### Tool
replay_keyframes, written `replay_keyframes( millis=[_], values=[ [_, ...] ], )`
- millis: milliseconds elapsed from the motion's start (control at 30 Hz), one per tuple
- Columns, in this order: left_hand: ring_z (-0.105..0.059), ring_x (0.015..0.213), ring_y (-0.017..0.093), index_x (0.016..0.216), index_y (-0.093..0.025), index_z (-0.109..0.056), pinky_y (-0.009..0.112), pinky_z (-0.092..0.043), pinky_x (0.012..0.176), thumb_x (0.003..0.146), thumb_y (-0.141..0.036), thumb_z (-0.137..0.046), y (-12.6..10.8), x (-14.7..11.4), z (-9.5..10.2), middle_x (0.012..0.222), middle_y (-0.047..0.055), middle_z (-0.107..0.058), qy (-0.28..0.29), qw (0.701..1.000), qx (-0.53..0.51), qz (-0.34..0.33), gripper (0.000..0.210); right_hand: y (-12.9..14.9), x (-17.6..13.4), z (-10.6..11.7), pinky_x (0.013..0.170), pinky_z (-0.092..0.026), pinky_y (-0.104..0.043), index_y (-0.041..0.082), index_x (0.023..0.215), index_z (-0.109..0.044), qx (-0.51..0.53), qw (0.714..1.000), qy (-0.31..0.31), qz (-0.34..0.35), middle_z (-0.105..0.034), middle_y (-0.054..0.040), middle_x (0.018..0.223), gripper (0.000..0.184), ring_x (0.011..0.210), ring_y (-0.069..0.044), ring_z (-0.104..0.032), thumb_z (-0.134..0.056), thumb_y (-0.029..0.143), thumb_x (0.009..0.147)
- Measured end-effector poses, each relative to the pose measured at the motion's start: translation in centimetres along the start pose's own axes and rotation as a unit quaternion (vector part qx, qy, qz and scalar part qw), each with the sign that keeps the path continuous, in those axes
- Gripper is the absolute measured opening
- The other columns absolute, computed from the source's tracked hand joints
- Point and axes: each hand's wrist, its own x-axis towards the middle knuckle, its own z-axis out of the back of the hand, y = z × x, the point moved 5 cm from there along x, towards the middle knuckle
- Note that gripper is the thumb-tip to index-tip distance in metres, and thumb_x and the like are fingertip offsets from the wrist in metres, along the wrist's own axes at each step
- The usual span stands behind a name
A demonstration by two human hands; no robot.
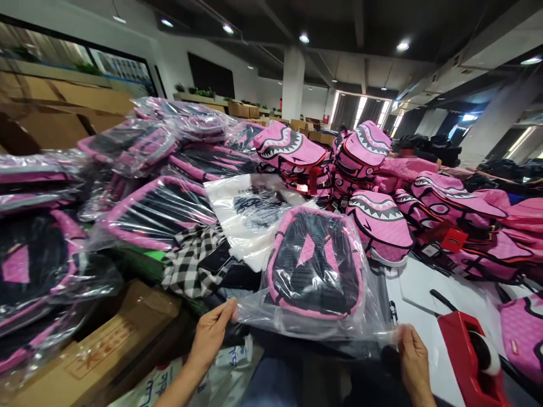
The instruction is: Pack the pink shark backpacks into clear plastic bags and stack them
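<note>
A pink and black backpack (316,263) sits inside a clear plastic bag (339,322), lying flat with its padded back panel facing up. The open end of the bag points toward the person, and both hands hold it there. The left hand (210,336) pinches the bag's near left corner, thumb and fingers (227,311) pressed together on the film. The right hand (413,362) pinches the near right corner in the same way, its fingers closed on the plastic edge. The backpack itself lies between the two hands and a little beyond them, not touched by either; only the film is gripped, and it is stretched between the two corners.

Just beside the right hand, on the white tabletop (424,288), stands a red tape dispenser (470,356). Behind the bag lies a white plastic bag (246,215) and a black and white checked cloth (190,260). To the left rises a pile of bagged backpacks (156,209), with a cardboard box (110,345) below them. To the right and behind lies a heap of unbagged pink backpacks (377,215) printed with shark teeth.
</note>
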Motion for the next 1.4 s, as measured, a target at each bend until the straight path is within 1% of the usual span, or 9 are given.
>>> replay_keyframes(
  millis=[100,233,400,800,967,1067,1167,1267,1400],
  values=[
    [-0.060,0.069,0.023,0.065,-0.019,-0.069,0.032,-0.051,0.070,0.076,-0.087,-0.043,0.0,0.8,0.0,0.064,0.002,-0.059,-0.025,0.997,0.067,-0.007,0.073,-0.7,0.0,-1.9,0.046,-0.038,-0.026,0.023,0.074,-0.055,0.025,0.999,0.005,-0.036,-0.044,0.0075,0.054,0.063,0.049,-0.013,-0.041,-0.057,0.086,0.070],
    [-0.061,0.100,0.028,0.108,-0.019,-0.075,0.043,-0.042,0.098,0.092,-0.066,-0.046,-4.5,-1.7,-0.4,0.102,0.011,-0.066,-0.210,0.908,0.248,-0.266,0.057,-0.3,-0.1,-2.6,0.043,-0.036,-0.026,0.022,0.089,-0.058,0.030,0.998,0.002,-0.046,-0.043,0.0086,0.055,0.064,0.048,-0.013,-0.041,-0.057,0.084,0.071],
    [-0.061,0.101,0.026,0.107,-0.021,-0.071,0.045,-0.028,0.109,0.092,-0.063,-0.057,-8.6,-6.6,-8.2,0.099,0.007,-0.071,0.014,0.804,0.303,-0.512,0.046,0.6,-0.3,-2.1,0.044,-0.037,-0.028,0.022,0.087,-0.057,0.026,0.998,-0.013,-0.049,-0.042,0.0090,0.051,0.067,0.047,-0.014,-0.042,-0.055,0.087,0.070],
    [-0.054,0.098,0.019,0.079,-0.022,-0.065,0.043,-0.026,0.103,0.102,-0.026,-0.054,-10.9,-4.7,-10.1,0.081,-0.001,-0.066,0.134,0.768,0.340,-0.526,0.026,0.4,-0.1,-1.4,0.049,-0.039,-0.029,0.022,0.087,-0.059,-0.014,0.999,-0.041,-0.024,-0.044,0.0075,0.055,0.069,0.050,-0.014,-0.042,-0.047,0.089,0.073],
    [-0.050,0.085,0.016,0.067,-0.019,-0.059,0.032,-0.036,0.083,0.099,-0.035,-0.056,-10.7,0.3,-12.6,0.074,-0.002,-0.059,0.370,0.795,0.319,-0.359,0.036,1.0,1.8,-2.8,0.055,-0.041,-0.029,0.021,0.072,-0.058,-0.068,0.997,-0.014,0.028,-0.053,0.0024,0.059,0.071,0.057,-0.015,-0.047,-0.047,0.091,0.069],
    [-0.047,0.080,0.016,0.064,-0.019,-0.057,0.029,-0.037,0.079,0.095,-0.038,-0.059,-10.0,1.6,-13.3,0.068,-0.003,-0.055,0.435,0.804,0.290,-0.282,0.037,1.0,2.6,-3.5,0.047,-0.037,-0.029,0.022,0.067,-0.057,-0.063,0.997,0.050,-0.011,-0.044,0.0053,0.048,0.070,0.048,-0.015,-0.041,-0.050,0.092,0.065],
    [-0.046,0.080,0.016,0.060,-0.019,-0.054,0.028,-0.036,0.079,0.093,-0.040,-0.059,-9.6,1.9,-13.3,0.066,-0.003,-0.053,0.441,0.812,0.281,-0.260,0.039,1.4,2.8,-0.5,0.052,-0.045,-0.030,0.021,0.079,-0.065,-0.064,0.996,0.066,-0.011,-0.060,0.0004,0.059,0.067,0.054,-0.018,-0.054,-0.055,0.086,0.068],
    [-0.047,0.081,0.017,0.059,-0.019,-0.052,0.029,-0.036,0.080,0.091,-0.040,-0.058,-9.5,1.7,-13.3,0.065,-0.002,-0.052,0.443,0.814,0.282,-0.247,0.039,2.2,2.6,7.2,0.065,-0.052,-0.036,0.022,0.088,-0.071,-0.169,0.984,-0.035,0.036,-0.072,-0.0084,0.087,0.062,0.074,-0.026,-0.066,-0.057,0.080,0.069],
    [-0.049,0.080,0.018,0.059,-0.020,-0.051,0.029,-0.038,0.077,0.091,-0.047,-0.050,-9.0,1.8,-13.4,0.066,-0.001,-0.054,0.445,0.814,0.276,-0.253,0.043,3.1,1.9,17.1,0.067,-0.046,-0.045,0.024,0.077,-0.070,-0.408,0.894,-0.175,0.061,-0.067,-0.0155,0.081,0.053,0.075,-0.033,-0.062,-0.047,0.072,0.073]
  ],
)
